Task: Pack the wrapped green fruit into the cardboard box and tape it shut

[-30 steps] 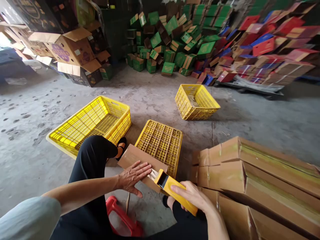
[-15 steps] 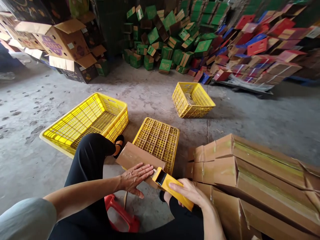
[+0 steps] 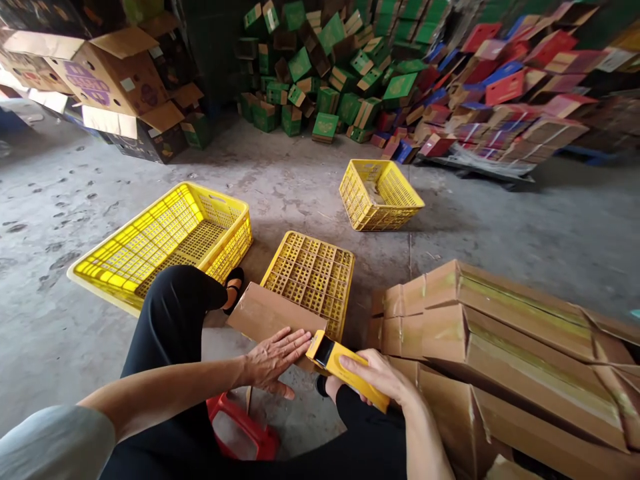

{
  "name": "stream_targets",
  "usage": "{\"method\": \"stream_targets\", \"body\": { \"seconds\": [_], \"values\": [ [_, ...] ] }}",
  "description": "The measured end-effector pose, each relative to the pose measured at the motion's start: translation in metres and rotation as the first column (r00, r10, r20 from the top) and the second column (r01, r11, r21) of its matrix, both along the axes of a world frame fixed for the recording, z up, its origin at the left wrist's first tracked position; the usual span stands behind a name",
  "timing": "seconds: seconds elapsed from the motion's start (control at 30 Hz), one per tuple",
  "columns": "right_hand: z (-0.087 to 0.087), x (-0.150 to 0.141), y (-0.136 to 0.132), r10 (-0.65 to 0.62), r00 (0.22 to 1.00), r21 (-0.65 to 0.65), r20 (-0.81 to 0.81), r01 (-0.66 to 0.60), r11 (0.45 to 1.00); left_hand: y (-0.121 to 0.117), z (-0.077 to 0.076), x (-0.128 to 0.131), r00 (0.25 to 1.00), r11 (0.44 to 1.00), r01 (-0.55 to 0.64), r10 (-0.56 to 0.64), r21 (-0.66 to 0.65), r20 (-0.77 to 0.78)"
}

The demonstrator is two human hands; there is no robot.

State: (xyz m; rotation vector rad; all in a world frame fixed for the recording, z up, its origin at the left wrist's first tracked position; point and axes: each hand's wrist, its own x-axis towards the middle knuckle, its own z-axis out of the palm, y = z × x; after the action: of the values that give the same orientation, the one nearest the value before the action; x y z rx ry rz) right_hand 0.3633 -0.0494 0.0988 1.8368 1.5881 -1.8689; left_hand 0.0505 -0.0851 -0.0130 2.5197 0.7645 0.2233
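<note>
From where I stand, the person's left hand (image 3: 276, 362) lies flat on a brown cardboard box (image 3: 275, 313), fingers nearly together and thumb apart, gripping nothing; the right hand (image 3: 376, 375) is closed around a yellow handheld tool with a dark opening (image 3: 345, 369), its front end at the box's right end, just beside the left fingertips; the box rests at the near edge of a yellow perforated plastic crate turned bottom up (image 3: 311, 273); to the left, by the person's knee, an open yellow plastic crate (image 3: 233, 248) sits on the grey concrete floor (image 3: 295, 193); farther out is a smaller yellow crate (image 3: 383, 217) with something pale inside; at the right lie long brown cardboard boxes (image 3: 530, 353), side by side; a red plastic stool (image 3: 245, 427) shows below the left forearm; green boxes (image 3: 325, 125) are heaped at the back.
</note>
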Motion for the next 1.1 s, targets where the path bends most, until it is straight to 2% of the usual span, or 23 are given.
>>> {"method": "stream_targets", "body": {
  "seconds": [0.27,0.53,0.67,0.8,1.1],
  "values": [
    [0.003,0.004,0.0,-0.042,0.999,-0.037,0.006,0.042,0.998,0.008,-0.011,-0.004,0.998,0.998,0.054,-0.053,0.017,-0.024],
    [0.006,0.008,-0.004,-0.089,0.996,-0.081,0.027,0.091,0.993,0.012,-0.015,-0.006,0.996,0.996,0.084,-0.083,0.032,-0.02],
    [0.005,0.012,-0.008,-0.091,0.994,-0.067,0.052,0.095,0.993,0.014,-0.016,-0.006,0.996,0.996,0.087,-0.087,0.027,-0.018],
    [0.004,0.013,-0.006,-0.044,0.999,-0.034,0.024,0.045,0.998,0.014,-0.014,-0.004,0.996,0.996,0.086,-0.086,-0.002,-0.009],
    [0.011,0.004,-0.003,-0.035,0.996,0.057,0.083,0.03,0.998,0.006,-0.009,0.014,0.998,0.998,0.055,-0.056,0.011,0.025]
  ]
}}
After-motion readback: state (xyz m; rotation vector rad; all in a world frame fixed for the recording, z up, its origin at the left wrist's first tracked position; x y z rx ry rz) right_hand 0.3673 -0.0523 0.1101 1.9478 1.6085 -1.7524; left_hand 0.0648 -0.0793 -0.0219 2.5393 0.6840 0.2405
